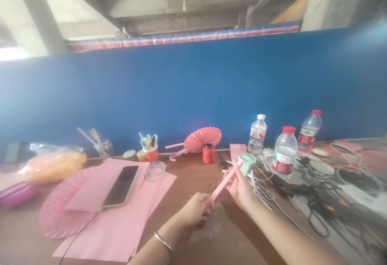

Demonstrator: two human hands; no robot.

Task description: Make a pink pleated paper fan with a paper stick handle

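Note:
A narrow folded strip of pink paper (222, 185) slants up to the right between my two hands, above the brown table. Around its lower end, my left hand (198, 208) is closed, with a silver bangle on that wrist. My right hand (239, 188) grips the strip near its upper end, thumb and fingers pressed on it. Just past the right hand stands a mint-green handheld fan (247, 160). Small dark specks lie on the table beneath the strip. Further back, a pleated pink paper fan (202, 139) rests behind a red spool of thread (209, 153).
Pink paper sheets (121, 232) lie at left, with a phone (121, 186) and a coiled clear tube (155, 171) on them. A red-and-white pen cup (150, 152) stands behind. Water bottles (285, 152), cables (317, 220) and lids crowd the right. A blue partition (169, 92) closes the back.

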